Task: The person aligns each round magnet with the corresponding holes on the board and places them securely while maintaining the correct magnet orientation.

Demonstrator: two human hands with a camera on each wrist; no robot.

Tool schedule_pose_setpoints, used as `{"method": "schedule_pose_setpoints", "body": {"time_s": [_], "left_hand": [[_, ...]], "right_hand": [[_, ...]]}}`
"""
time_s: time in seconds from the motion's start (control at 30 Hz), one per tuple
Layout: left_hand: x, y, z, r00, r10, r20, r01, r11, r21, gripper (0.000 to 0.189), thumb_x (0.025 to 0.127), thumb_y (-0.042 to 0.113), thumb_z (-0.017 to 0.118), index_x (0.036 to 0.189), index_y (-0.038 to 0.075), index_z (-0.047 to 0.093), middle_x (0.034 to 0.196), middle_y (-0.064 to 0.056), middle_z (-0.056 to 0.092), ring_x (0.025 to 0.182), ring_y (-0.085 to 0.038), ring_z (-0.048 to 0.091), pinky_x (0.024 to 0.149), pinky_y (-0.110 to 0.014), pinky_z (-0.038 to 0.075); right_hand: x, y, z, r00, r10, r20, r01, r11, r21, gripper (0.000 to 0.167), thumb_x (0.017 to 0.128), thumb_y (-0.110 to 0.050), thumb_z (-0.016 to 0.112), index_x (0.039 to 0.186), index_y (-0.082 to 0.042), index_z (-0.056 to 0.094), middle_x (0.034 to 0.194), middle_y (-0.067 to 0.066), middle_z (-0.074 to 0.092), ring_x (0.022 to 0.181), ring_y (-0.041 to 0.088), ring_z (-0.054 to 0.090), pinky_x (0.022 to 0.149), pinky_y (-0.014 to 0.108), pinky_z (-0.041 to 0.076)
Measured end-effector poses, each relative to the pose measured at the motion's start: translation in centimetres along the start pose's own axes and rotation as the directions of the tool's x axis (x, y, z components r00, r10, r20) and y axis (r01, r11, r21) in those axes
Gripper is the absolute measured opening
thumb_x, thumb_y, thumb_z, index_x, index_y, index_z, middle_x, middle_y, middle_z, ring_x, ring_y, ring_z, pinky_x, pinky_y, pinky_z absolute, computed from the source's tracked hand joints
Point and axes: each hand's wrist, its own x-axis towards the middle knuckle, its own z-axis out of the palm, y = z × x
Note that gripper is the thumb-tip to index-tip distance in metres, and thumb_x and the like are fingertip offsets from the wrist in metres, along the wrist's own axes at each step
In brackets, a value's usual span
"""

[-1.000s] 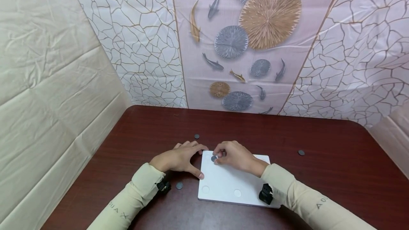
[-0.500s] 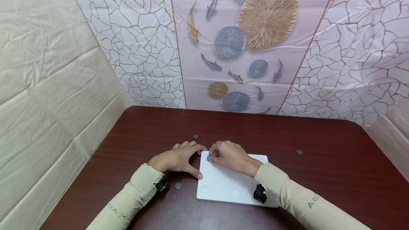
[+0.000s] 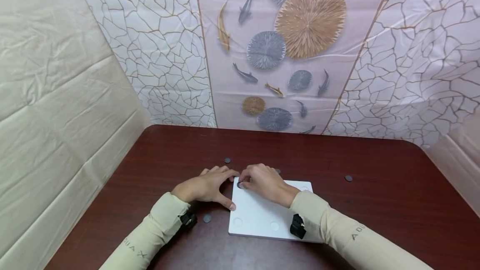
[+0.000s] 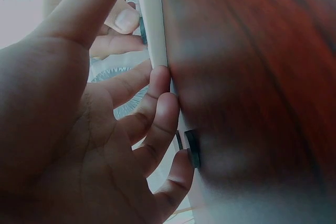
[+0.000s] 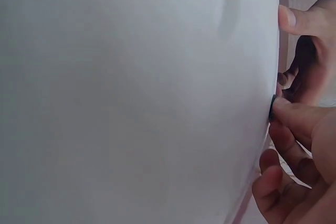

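Observation:
A white rectangular board (image 3: 255,211) with shallow round recesses lies on the table. At its far left corner my right hand (image 3: 264,184) pinches a small dark disc (image 3: 238,185) between thumb and fingers, against the board's surface. The right wrist view shows that disc (image 5: 272,107) edge-on under the fingertips; whether it sits in a recess I cannot tell. My left hand (image 3: 204,186) rests along the board's left side, thumb and fingers spread, fingertips touching the edge. Two recesses, one at the near left (image 3: 238,222) and one along the near edge (image 3: 274,226), hold nothing.
Loose dark discs lie around on the brown table (image 3: 180,149): one beyond the left hand (image 3: 227,160), one near the left wrist (image 3: 207,218), one far right (image 3: 348,178), and one partly hidden behind the right hand (image 3: 278,171). A patterned cloth (image 3: 172,74) hangs behind.
My right hand has moved left over the board, bringing the pinched disc to the far left corner. The left hand keeps its place at the edge, while the whole view shifts slightly.

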Motion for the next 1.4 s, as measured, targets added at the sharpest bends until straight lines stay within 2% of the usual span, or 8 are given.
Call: {"method": "schedule_pose_setpoints", "body": {"time_s": [0.23, 0.4, 0.53, 0.73, 1.0, 1.23, 1.4], "left_hand": [[-0.1, -0.1, 0.2, 1.0, 0.018, -0.012, -0.018, 1.0, -0.009, 0.093, 0.079, 0.063, 0.087, 0.152, 0.021, 0.051, 0.123, 0.009, 0.055, 0.118, -0.019, 0.049, 0.101, -0.046, 0.039], [0.1, 0.0, 0.1, 1.0, 0.015, -0.007, -0.015, 1.0, -0.013, 0.092, 0.08, 0.064, 0.086, 0.153, 0.022, 0.05, 0.125, 0.009, 0.055, 0.118, -0.018, 0.049, 0.102, -0.046, 0.038], [0.2, 0.2, -0.1, 1.0, -0.001, 0.002, 0.001, 1.0, -0.019, 0.09, 0.079, 0.061, 0.088, 0.153, 0.026, 0.05, 0.125, 0.009, 0.055, 0.119, -0.017, 0.049, 0.102, -0.045, 0.037], [0.6, 0.2, -0.5, 1.0, -0.019, 0.01, 0.019, 1.0, -0.021, 0.09, 0.078, 0.059, 0.09, 0.153, 0.028, 0.05, 0.126, 0.009, 0.055, 0.119, -0.016, 0.048, 0.102, -0.044, 0.036], [0.5, -0.4, 0.1, 1.0, -0.021, 0.01, 0.021, 0.999, -0.026, 0.092, 0.078, 0.059, 0.089, 0.154, 0.028, 0.048, 0.127, 0.011, 0.055, 0.123, -0.017, 0.048, 0.106, -0.047, 0.036], [0.2, -0.7, 0.3, 1.0, 0.009, 0.002, -0.009, 0.999, -0.041, 0.091, 0.078, 0.062, 0.088, 0.153, 0.03, 0.049, 0.125, 0.012, 0.054, 0.119, -0.016, 0.048, 0.105, -0.048, 0.036], [0.2, -0.5, 0.1, 1.0, -0.001, 0.009, 0.002, 0.999, -0.044, 0.091, 0.078, 0.06, 0.089, 0.153, 0.03, 0.048, 0.126, 0.013, 0.054, 0.12, -0.016, 0.047, 0.106, -0.047, 0.035]], "right_hand": [[0.0, 0.1, 0.3, 0.999, 0.041, 0.0, -0.041, 0.999, 0.022, 0.009, 0.094, -0.015, 0.082, 0.102, -0.016, 0.083, 0.098, -0.005, 0.077, 0.079, 0.005, 0.065, 0.066, 0.026, 0.052], [-0.5, 0.1, -0.3, 0.998, 0.069, 0.005, -0.07, 0.994, 0.084, 0.015, 0.093, -0.013, 0.081, 0.108, -0.011, 0.082, 0.092, -0.006, 0.073, 0.073, 0.004, 0.059, 0.061, 0.023, 0.048], [-1.3, 0.4, -1.4, 0.997, 0.07, -0.025, -0.066, 0.99, 0.128, 0.016, 0.092, -0.011, 0.082, 0.109, -0.009, 0.08, 0.087, -0.009, 0.068, 0.072, 0.004, 0.057, 0.061, 0.022, 0.048], [-2.9, 0.7, -3.7, 0.994, 0.092, -0.062, -0.076, 0.971, 0.229, 0.02, 0.093, -0.019, 0.084, 0.11, -0.011, 0.079, 0.088, -0.01, 0.066, 0.079, 0.01, 0.06, 0.067, 0.026, 0.05], [-4.9, 1.4, -5.2, 0.986, 0.132, -0.1, -0.096, 0.948, 0.303, 0.018, 0.098, -0.022, 0.079, 0.114, -0.016, 0.077, 0.09, -0.009, 0.068, 0.085, 0.012, 0.062, 0.074, 0.029, 0.052], [-6.3, 2.3, -6.1, 0.959, 0.225, -0.173, -0.16, 0.931, 0.327, 0.017, 0.101, -0.02, 0.074, 0.118, -0.02, 0.076, 0.099, -0.007, 0.074, 0.089, 0.013, 0.066, 0.077, 0.033, 0.053], [-6.9, 3.4, -7.3, 0.931, 0.306, -0.2, -0.218, 0.904, 0.368, 0.02, 0.104, -0.025, 0.071, 0.123, -0.019, 0.073, 0.105, 0.002, 0.073, 0.086, 0.025, 0.066, 0.062, 0.034, 0.054]]}}
